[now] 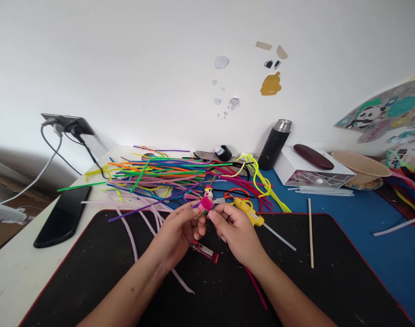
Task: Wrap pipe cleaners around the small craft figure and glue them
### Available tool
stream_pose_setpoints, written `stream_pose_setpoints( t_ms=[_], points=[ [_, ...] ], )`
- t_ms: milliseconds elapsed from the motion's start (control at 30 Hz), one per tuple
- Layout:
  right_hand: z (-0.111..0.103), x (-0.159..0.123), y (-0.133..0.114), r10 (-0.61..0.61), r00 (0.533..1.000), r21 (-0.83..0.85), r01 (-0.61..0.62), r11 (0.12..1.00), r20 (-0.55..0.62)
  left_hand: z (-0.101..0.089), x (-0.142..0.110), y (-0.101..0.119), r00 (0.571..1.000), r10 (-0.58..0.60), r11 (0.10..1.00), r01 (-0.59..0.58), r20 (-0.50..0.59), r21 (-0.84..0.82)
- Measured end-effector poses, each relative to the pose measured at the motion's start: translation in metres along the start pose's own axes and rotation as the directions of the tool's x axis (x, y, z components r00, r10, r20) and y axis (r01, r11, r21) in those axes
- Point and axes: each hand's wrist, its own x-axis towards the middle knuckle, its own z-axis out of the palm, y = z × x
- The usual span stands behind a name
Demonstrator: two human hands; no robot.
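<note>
A small pipe-cleaner doll (206, 202) with a pink body, a pale head and a pink-and-yellow top is held up over the black mat. My left hand (180, 229) pinches it from the left, fingers closed around its lower body. From the right, my right hand (235, 229) has thumb and fingers closed at the doll's lower right side. Its underside is partly hidden by my fingers. Just beyond my right hand lies a yellow glue gun (247, 210) with a clear glue stick (279, 237) sticking out. Below the hands rests a red box with a label (205, 251).
Many coloured pipe cleaners (166, 172) are heaped at the back. Orange-handled scissors (239, 194) lie behind the glue gun. A black bottle (274, 144), a white box (313, 168) and a bowl (360, 164) stand back right. A wooden stick (310, 234) lies right; a black phone (62, 220) left.
</note>
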Motion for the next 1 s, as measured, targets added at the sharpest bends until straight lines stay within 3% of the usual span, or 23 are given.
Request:
stream_pose_setpoints(
  t_ms=[267, 600, 1000],
  points=[
    [-0.001, 0.001, 0.001, 0.000, 1.000, -0.023, 0.000, 1.000, 0.001, 0.001, -0.003, 0.005, 0.994, -0.068, 0.996, 0.073, 0.090, -0.051],
    [-0.003, 0.002, 0.002, -0.030, 0.999, -0.010, 0.030, 1.000, -0.014, -0.004, -0.003, 0.007, 0.954, -0.156, 0.967, 0.200, 0.256, -0.157],
    [-0.004, 0.001, -0.005, -0.094, 0.996, -0.084, 0.094, 0.992, 0.002, -0.009, -0.002, 0.006, 0.915, -0.226, 0.934, 0.301, 0.334, -0.192]
  ],
)
